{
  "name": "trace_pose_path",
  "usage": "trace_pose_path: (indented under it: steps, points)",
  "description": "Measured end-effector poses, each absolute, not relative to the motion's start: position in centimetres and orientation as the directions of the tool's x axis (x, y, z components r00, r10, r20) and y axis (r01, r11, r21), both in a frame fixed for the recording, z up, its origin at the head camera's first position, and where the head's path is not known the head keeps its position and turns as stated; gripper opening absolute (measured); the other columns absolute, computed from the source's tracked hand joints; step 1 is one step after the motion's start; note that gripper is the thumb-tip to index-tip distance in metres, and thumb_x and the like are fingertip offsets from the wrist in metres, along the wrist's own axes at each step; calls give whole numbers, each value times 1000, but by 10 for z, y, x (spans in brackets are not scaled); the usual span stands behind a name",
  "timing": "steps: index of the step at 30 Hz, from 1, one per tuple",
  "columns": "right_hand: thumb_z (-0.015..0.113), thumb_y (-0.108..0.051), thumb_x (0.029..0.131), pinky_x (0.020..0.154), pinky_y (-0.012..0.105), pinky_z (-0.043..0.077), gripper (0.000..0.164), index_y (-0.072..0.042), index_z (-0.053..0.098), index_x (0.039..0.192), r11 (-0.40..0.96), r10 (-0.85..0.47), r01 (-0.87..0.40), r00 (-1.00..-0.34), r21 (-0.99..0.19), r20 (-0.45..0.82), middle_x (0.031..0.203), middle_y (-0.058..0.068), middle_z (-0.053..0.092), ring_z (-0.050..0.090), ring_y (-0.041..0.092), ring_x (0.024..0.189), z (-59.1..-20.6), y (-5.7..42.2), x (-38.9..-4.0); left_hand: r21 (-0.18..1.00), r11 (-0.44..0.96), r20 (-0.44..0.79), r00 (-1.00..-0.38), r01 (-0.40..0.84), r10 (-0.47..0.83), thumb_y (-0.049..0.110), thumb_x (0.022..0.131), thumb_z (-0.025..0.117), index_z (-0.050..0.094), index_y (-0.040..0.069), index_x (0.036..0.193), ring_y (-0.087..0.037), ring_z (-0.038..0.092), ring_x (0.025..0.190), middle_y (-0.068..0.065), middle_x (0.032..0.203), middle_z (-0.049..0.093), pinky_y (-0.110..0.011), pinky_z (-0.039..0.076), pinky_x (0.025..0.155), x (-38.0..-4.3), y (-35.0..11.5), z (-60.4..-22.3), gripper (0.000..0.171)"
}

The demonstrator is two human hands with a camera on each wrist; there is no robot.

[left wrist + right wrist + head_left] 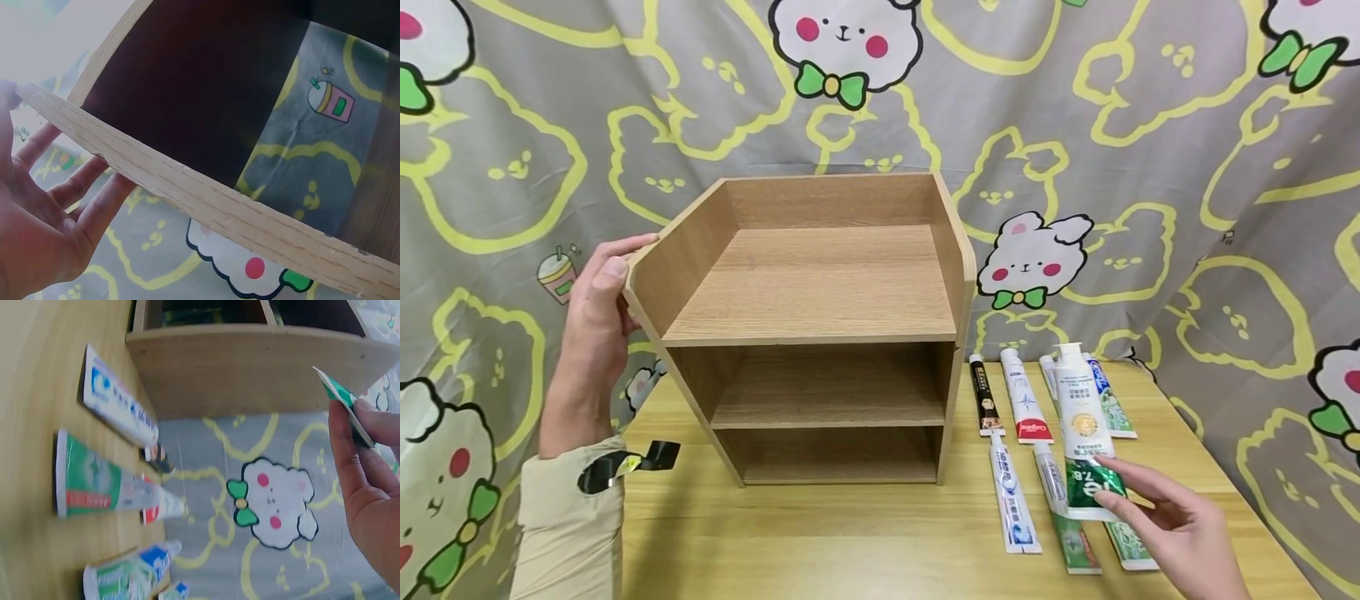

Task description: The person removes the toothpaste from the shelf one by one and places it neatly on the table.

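A small wooden shelf (820,279) with a raised rim and two lower compartments stands on the table. My left hand (597,329) grips the upper edge of its left side panel, the thumb at the front and the fingers around the outer side, as the left wrist view shows. Between thumb and fingers, my right hand (1191,529) pinches the flat green end of a white toothpaste tube (1084,421). The tube is upright, cap uppermost, above other tubes to the right of the shelf. Only its green end (340,394) shows in the right wrist view.
Several toothpaste tubes lie in two rows right of the shelf, among them a black tube (983,393), a red-ended tube (1026,396), a white-and-blue tube (1012,500) and a green-ended tube (1073,537). A patterned curtain (865,125) hangs behind the wooden table (805,542).
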State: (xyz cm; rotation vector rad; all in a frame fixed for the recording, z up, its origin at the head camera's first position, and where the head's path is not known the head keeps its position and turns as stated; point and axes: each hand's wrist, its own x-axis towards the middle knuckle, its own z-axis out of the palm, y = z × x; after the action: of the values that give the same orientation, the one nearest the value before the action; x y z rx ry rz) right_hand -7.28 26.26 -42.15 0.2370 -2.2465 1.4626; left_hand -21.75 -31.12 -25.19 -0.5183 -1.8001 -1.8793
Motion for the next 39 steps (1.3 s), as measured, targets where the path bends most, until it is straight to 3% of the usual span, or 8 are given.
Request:
trace_pose_path:
  steps: [6, 11, 13, 30, 39]
  points:
    - [71, 15, 87, 69, 15, 55, 41, 11, 65, 128, 378, 179, -279, -914, -883, 365, 120, -15, 73, 69, -2, 104, -430, 288, -75, 823, -8, 564, -819, 568, -107, 26, 100, 48, 63, 7, 137, -23, 62, 85, -17, 118, 57, -26, 57, 55, -216, -309, -252, 44]
    - [73, 7, 90, 70, 17, 57, 42, 7, 65, 131, 480, 234, -199, -910, -854, 343, 120, -22, 70, 68, -6, 101, -435, 303, -76, 818, -2, 573, -814, 575, -94, 26, 100, 48, 62, 7, 137, -23, 63, 87, -17, 120, 57, -26, 57, 57, -216, -310, -251, 44]
    - [74, 5, 90, 70, 16, 56, 42, 6, 66, 131, 532, 233, -185, -906, -826, 353, 119, -24, 69, 67, -8, 100, -437, 307, -77, 814, -3, 578, -811, 581, -85, 26, 100, 47, 62, 7, 137, -23, 63, 87, -16, 120, 57, -26, 58, 57, -216, -311, -251, 44]
    - [70, 0, 95, 59, 19, 56, 36, 4, 67, 131, 542, 289, -85, -915, -836, 280, 109, -35, 64, 66, -12, 86, -469, 343, -76, 815, -11, 577, -812, 580, -89, 27, 100, 48, 62, 8, 137, -24, 63, 88, -16, 120, 58, -25, 58, 58, -217, -309, -251, 44]
    - [69, -7, 98, 59, 22, 57, 34, 4, 67, 130, 534, 306, -14, -929, -845, 209, 107, -39, 61, 62, -18, 88, -486, 357, -72, 809, -21, 583, -807, 587, -97, 26, 99, 49, 63, 6, 137, -24, 63, 86, -18, 118, 58, -26, 57, 56, -216, -309, -252, 45]
